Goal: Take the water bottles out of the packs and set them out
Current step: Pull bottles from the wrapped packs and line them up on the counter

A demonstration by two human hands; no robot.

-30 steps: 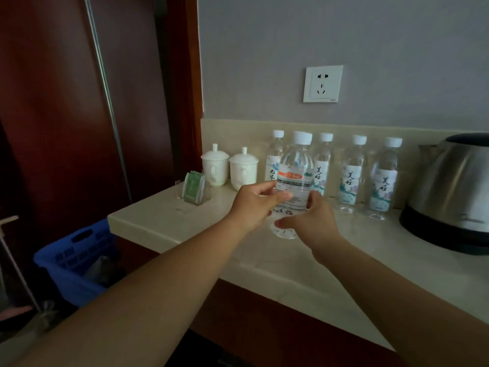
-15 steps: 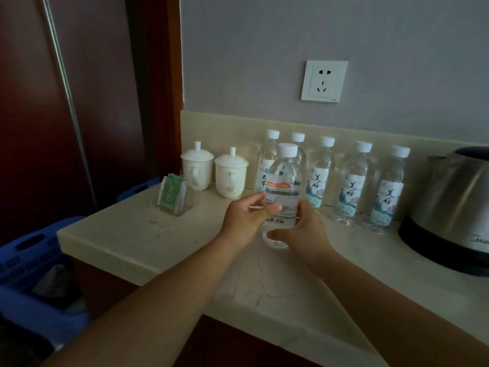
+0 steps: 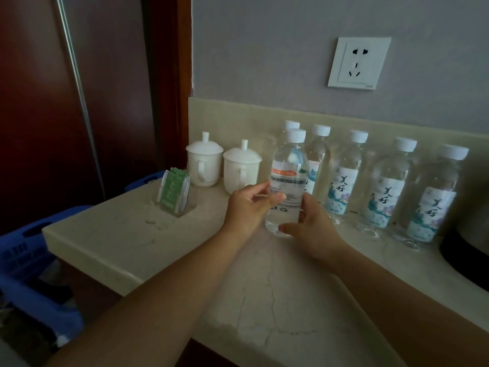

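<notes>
The left hand (image 3: 247,207) and right hand (image 3: 315,231) curl their fingers round a water-filled bottle (image 3: 289,165), upright just before five full capped bottles (image 3: 382,192) at the back of the counter (image 3: 158,242). Two lidded cups (image 3: 205,162) hide their contents — the kettle (image 3: 465,250) is cut off.

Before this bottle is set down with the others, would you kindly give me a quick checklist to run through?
1. Grip: left hand and right hand both hold the held bottle: ok.
2. Held bottle upright, white cap on: ok.
3. Its base resting on the countertop: cannot tell.
4. Label facing front like the row of bottles: not ok; its fine-print side faces the camera.
5. Clear of the lidded cups: ok, apart.
</notes>
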